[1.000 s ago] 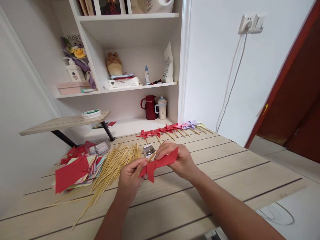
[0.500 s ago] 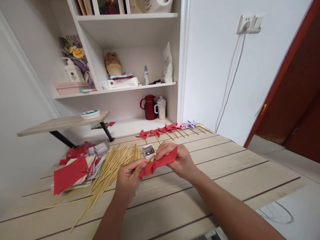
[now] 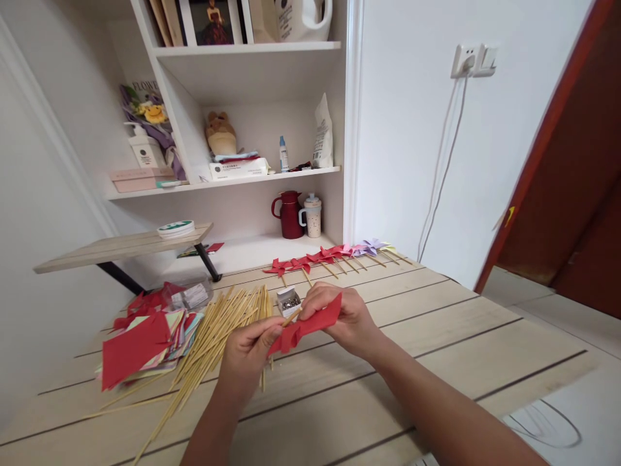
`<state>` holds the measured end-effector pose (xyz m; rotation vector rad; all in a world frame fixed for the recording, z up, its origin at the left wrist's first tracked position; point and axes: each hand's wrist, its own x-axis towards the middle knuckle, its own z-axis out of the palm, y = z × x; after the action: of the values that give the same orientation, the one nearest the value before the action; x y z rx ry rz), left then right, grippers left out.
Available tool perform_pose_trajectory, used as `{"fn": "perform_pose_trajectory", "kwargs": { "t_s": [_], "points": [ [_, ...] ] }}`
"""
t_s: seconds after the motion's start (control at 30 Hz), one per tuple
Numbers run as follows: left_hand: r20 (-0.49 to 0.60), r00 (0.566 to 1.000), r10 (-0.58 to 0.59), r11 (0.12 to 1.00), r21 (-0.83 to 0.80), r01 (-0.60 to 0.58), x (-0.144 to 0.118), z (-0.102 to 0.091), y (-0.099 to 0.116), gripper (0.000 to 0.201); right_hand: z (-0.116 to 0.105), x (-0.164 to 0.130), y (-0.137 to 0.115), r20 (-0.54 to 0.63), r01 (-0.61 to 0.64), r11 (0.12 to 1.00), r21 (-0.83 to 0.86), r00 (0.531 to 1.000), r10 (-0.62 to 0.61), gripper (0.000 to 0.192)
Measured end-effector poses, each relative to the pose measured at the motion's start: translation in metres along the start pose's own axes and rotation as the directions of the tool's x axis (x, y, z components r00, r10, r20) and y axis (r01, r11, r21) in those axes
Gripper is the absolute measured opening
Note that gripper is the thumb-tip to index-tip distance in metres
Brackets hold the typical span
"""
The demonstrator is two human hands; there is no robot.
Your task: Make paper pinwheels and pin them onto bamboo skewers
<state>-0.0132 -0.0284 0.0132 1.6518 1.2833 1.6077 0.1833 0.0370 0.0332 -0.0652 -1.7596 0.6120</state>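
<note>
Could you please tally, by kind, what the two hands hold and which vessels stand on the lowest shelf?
Red folded paper: 1
Wooden stick: 1
Red jug: 1
Lidded cup: 1
Total: 4

Both hands meet above the wooden table (image 3: 436, 336). The left hand (image 3: 250, 353) pinches the lower end of a folded red paper piece (image 3: 305, 323) together with a thin bamboo stick (image 3: 292, 316), whose tip pokes out just above the paper. The right hand (image 3: 342, 314) grips the upper end of the same paper. Just behind them sits a small open box of pins (image 3: 289, 300). To the left lie a heap of bamboo sticks (image 3: 218, 330) and a stack of coloured paper squares (image 3: 145, 336), red on top. A row of finished pinwheels (image 3: 330, 255) lies at the far edge, near a red jug (image 3: 290, 214) and a mug (image 3: 312, 217).
</note>
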Motion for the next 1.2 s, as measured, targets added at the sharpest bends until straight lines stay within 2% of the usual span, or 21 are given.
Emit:
{"fn": "perform_pose_trajectory", "kwargs": {
  "t_s": [0.2,0.47,0.67,0.8,0.97,1.2],
  "points": [
    [0.044,0.996,0.075,0.994,0.073,-0.078,0.003,-0.006,0.006,0.027,0.001,-0.001,0.002,0.012,-0.011,1.000,-0.006,1.000,0.011,0.006],
    [0.046,0.964,0.263,0.956,0.122,-0.267,0.004,-0.009,0.004,0.016,0.000,-0.002,0.002,0.022,-0.035,0.999,-0.003,0.999,0.035,0.005],
    [0.062,0.890,0.452,0.868,0.198,-0.455,0.004,-0.009,0.011,0.015,0.000,-0.002,0.001,0.014,-0.057,0.998,0.009,0.998,0.057,0.005],
    [0.059,0.837,0.545,0.801,0.259,-0.540,0.004,-0.009,0.012,0.014,-0.001,-0.002,0.000,0.013,-0.093,0.996,0.012,0.996,0.093,0.004],
    [0.068,0.803,0.592,0.762,0.277,-0.585,0.005,-0.009,0.008,0.019,-0.001,-0.003,0.002,0.014,-0.108,0.994,0.005,0.994,0.108,0.003],
    [0.092,0.798,0.596,0.763,0.243,-0.599,0.006,-0.009,0.007,0.025,-0.001,-0.003,0.003,0.032,-0.115,0.993,-0.019,0.993,0.115,0.006]
  ]
}}
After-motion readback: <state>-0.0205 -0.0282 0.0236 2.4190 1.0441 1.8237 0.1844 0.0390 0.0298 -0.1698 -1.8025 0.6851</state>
